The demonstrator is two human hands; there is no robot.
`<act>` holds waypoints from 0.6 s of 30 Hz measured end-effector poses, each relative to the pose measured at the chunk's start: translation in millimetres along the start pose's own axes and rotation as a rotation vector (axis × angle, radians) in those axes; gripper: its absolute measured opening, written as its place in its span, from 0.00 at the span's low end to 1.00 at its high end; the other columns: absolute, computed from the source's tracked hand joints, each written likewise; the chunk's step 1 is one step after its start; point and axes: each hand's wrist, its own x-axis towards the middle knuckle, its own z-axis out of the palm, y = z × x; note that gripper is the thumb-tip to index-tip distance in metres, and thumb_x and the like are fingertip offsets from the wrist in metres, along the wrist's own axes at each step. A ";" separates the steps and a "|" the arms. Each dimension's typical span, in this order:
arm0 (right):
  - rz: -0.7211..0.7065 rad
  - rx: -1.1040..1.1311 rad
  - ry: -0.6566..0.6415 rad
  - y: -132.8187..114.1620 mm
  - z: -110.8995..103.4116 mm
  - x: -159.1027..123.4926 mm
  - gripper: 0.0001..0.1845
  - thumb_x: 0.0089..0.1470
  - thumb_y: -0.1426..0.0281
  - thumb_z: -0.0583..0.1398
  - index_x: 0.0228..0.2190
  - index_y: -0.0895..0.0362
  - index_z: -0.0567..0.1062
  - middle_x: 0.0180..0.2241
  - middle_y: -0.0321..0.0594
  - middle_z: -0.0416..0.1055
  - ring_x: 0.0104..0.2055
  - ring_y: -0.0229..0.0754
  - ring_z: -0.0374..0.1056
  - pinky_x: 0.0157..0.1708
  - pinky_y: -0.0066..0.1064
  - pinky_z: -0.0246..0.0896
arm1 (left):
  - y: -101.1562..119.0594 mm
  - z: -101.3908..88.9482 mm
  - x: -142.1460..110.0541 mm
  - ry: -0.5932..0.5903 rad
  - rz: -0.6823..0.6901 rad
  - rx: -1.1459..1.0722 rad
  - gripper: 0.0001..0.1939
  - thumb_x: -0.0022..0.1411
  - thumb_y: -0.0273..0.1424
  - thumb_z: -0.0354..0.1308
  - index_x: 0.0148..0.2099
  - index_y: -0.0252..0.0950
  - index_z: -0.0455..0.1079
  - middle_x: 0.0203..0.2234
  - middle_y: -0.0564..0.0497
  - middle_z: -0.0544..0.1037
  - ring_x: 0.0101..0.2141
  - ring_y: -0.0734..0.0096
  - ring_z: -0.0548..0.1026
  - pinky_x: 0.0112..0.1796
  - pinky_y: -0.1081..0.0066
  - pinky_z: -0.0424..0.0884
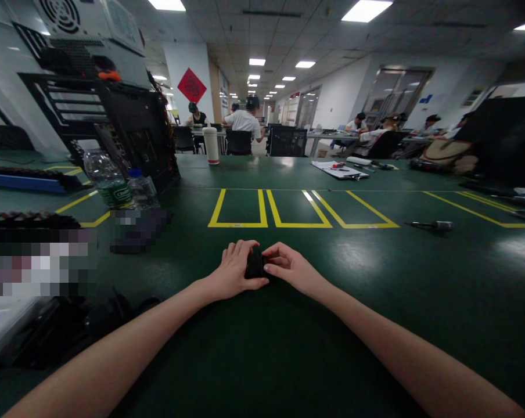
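A small black object [255, 265] rests on the dark green table [288, 348], held between both hands. My left hand [234, 271] wraps round its left side, thumb under its front edge. My right hand [288, 268] pinches its right side with thumb and fingers. I cannot make out what the object is. Both forearms reach forward from the near edge of the table.
Yellow taped rectangles [280, 209] mark the table beyond my hands. A screwdriver [432, 225] lies to the right. An open computer case [114, 122] and two plastic bottles [108, 180] stand at left. A clipboard [338, 169] and white tumbler [211, 145] sit farther back. Several people sit at distant desks.
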 end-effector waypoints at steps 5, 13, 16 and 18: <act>0.019 -0.012 -0.005 -0.4 -1.0 -1.8 0.11 0.47 0.73 0.57 0.36 0.56 0.64 0.39 0.37 0.64 0.44 0.39 0.64 0.45 0.37 0.61 | -0.2 4.0 -1.1 0.044 0.027 -0.004 0.35 0.48 0.42 0.57 0.54 0.38 0.46 0.42 0.46 0.56 0.40 0.60 0.64 0.40 0.59 0.64; 0.059 -0.028 0.019 3.3 -2.0 -1.8 0.16 0.45 0.71 0.58 0.39 0.57 0.63 0.40 0.39 0.65 0.44 0.40 0.64 0.46 0.38 0.60 | 2.9 -1.0 -3.8 0.023 0.004 -0.088 0.30 0.48 0.39 0.58 0.52 0.43 0.49 0.40 0.51 0.57 0.33 0.68 0.67 0.31 0.67 0.69; 0.042 -0.008 0.001 4.8 -0.1 -1.9 0.15 0.45 0.73 0.59 0.37 0.57 0.63 0.40 0.39 0.65 0.45 0.40 0.64 0.47 0.38 0.59 | 3.4 -2.9 -4.4 0.013 0.012 -0.086 0.31 0.49 0.39 0.58 0.53 0.45 0.50 0.39 0.51 0.57 0.35 0.67 0.67 0.33 0.66 0.69; -0.005 -0.029 0.006 4.0 1.3 -3.3 0.16 0.43 0.75 0.59 0.36 0.56 0.64 0.41 0.38 0.64 0.46 0.39 0.63 0.49 0.38 0.58 | 3.3 -3.2 -4.4 0.009 0.015 -0.087 0.32 0.49 0.39 0.58 0.54 0.46 0.50 0.39 0.51 0.58 0.36 0.66 0.66 0.34 0.65 0.69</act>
